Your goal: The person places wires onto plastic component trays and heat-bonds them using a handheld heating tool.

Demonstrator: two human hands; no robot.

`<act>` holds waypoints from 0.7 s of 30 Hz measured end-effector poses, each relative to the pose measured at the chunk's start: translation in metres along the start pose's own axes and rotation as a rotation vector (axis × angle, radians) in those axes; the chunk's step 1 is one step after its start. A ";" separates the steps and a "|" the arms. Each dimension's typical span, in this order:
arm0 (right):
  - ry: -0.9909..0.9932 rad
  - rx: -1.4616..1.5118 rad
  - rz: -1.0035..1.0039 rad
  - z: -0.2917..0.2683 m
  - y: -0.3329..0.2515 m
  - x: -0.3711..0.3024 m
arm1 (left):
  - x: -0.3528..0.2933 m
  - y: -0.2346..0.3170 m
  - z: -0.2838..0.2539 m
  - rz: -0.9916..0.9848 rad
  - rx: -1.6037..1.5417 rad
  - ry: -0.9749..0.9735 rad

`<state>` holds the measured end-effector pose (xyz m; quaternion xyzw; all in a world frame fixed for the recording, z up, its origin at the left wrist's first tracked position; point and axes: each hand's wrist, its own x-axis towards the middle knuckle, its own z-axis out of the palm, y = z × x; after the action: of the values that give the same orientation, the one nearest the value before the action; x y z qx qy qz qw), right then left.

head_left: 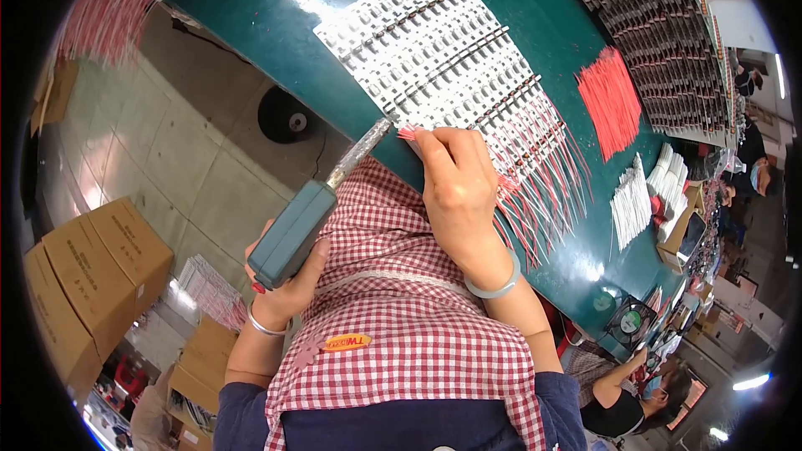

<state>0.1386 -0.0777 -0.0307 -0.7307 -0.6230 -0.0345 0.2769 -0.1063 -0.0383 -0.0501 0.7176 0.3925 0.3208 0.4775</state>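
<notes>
My left hand [301, 284] is wrapped round the teal, box-shaped handle of what looks like a soldering gun [292, 230]. Its silver barrel points up and right, the tip close to the near-left edge of a large panel of white boards [418, 42]. With fingers pinched together, my right hand [459, 188] holds a few short red wires [407, 133] beside that tip. Rows of dark parts run across the panel. On its right side, red and white wires [543, 209] hang from the rows, partly hidden behind my right hand.
The panel lies on a green table [267, 25]. To the right are a bundle of red wires [608, 104], white wires [631, 205] and stacked wired panels [660, 42]. A small fan [628, 321] stands near a co-worker [622, 392]. Cardboard boxes [100, 276] are at left.
</notes>
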 end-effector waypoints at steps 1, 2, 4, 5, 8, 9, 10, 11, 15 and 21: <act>0.010 -0.009 0.021 0.000 -0.002 0.002 | 0.000 -0.001 0.000 -0.003 0.000 0.000; 0.020 -0.018 0.042 -0.001 -0.003 0.003 | -0.001 -0.002 0.000 -0.015 0.004 -0.017; -0.003 -0.019 0.025 0.000 -0.001 0.001 | 0.000 -0.002 0.000 -0.028 0.007 -0.034; -0.024 -0.021 0.007 0.001 0.000 0.000 | 0.001 -0.002 0.001 -0.030 -0.016 -0.035; -0.025 -0.021 0.004 0.000 -0.001 0.001 | 0.002 -0.002 0.002 -0.034 -0.038 -0.042; -0.026 -0.020 0.005 0.000 -0.001 0.001 | 0.002 -0.002 0.002 -0.035 -0.036 -0.046; -0.026 -0.023 0.000 0.000 -0.001 0.001 | 0.003 0.000 0.002 -0.035 -0.036 -0.047; -0.026 -0.026 -0.006 0.001 0.000 0.001 | 0.005 0.003 0.002 -0.041 -0.030 -0.052; -0.034 -0.013 -0.011 0.000 -0.002 0.003 | 0.007 0.005 0.000 -0.029 -0.008 -0.068; -0.035 -0.035 -0.008 0.000 -0.002 0.001 | 0.009 0.011 -0.003 -0.075 0.028 -0.106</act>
<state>0.1371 -0.0767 -0.0291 -0.7335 -0.6300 -0.0338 0.2530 -0.1020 -0.0320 -0.0375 0.7252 0.3976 0.2587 0.4991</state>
